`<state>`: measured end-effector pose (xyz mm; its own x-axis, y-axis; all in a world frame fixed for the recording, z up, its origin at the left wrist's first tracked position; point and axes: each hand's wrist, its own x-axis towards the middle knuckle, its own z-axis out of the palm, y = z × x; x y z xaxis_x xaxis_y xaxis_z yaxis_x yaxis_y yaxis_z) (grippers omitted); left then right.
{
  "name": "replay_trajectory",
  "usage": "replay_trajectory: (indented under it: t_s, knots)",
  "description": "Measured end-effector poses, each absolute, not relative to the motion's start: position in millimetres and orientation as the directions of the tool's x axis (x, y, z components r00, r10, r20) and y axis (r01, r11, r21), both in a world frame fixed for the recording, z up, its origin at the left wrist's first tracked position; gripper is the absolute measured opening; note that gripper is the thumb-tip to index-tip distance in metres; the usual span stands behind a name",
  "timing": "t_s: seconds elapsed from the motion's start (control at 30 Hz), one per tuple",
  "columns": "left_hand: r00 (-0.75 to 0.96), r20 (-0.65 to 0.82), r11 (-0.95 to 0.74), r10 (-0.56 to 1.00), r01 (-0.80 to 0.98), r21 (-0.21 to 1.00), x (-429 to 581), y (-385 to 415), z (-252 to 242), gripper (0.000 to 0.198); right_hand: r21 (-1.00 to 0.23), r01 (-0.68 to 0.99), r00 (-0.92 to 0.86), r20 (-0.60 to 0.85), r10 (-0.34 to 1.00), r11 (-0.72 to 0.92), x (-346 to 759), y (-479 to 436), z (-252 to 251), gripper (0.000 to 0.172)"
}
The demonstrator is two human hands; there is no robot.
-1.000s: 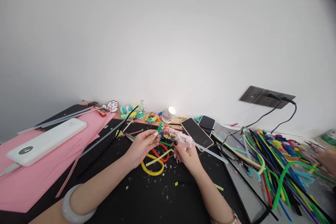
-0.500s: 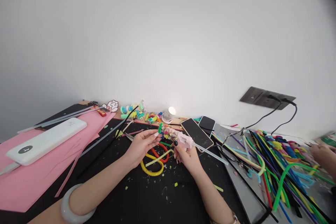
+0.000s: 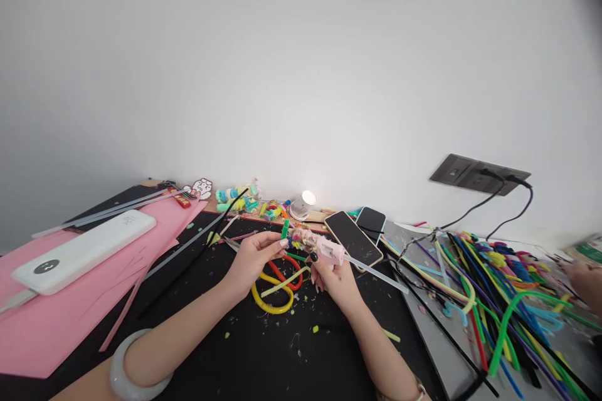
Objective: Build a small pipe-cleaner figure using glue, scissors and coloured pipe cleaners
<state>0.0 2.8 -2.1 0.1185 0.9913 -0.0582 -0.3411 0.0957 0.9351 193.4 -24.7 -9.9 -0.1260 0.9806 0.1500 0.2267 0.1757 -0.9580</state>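
My right hand (image 3: 333, 276) is closed around a pale pink hot glue gun (image 3: 333, 252), a long translucent glue stick (image 3: 376, 272) running out of its back. Colourful fuzz and bits cling to the gun's front, which points left. My left hand (image 3: 256, 260) pinches a short green fuzzy piece (image 3: 285, 229) upright, close to the gun's front end. Whether the two touch is too small to tell. Below the hands lie scissors with yellow and red-orange handles (image 3: 273, 307) and a pale yellow strip (image 3: 285, 282) across them.
Pink sheets (image 3: 155, 225) bear a white power bank (image 3: 84, 254) at left. Two phones (image 3: 352, 238) and a lit white cup-shaped thing (image 3: 303, 205) stand near the wall. Many pipe cleaners (image 3: 498, 301) cover the right side, beside another person's hand (image 3: 583, 279). Black cables (image 3: 470, 207) hang from the socket.
The green piece and my left fingers have shifted very slightly left. My right hand and the glue gun hold nearly still. The other person's hand at right has moved slightly.
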Motion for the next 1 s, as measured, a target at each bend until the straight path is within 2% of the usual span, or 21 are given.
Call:
replay_trajectory:
  t_s: [0.37,1.0]
  knots:
    - [0.124,0.057,-0.034,0.991,-0.186,0.982,-0.6,2.4,0.5,0.023,-0.952,0.234,-0.134,0.169,0.976,0.197,193.8,-25.3,-9.3,0.035]
    - [0.144,0.108,-0.085,0.984,-0.154,0.984,-0.2,3.4,-5.5,0.029,-0.953,0.239,-0.121,0.163,0.979,0.188,195.4,-23.3,-14.8,0.030]
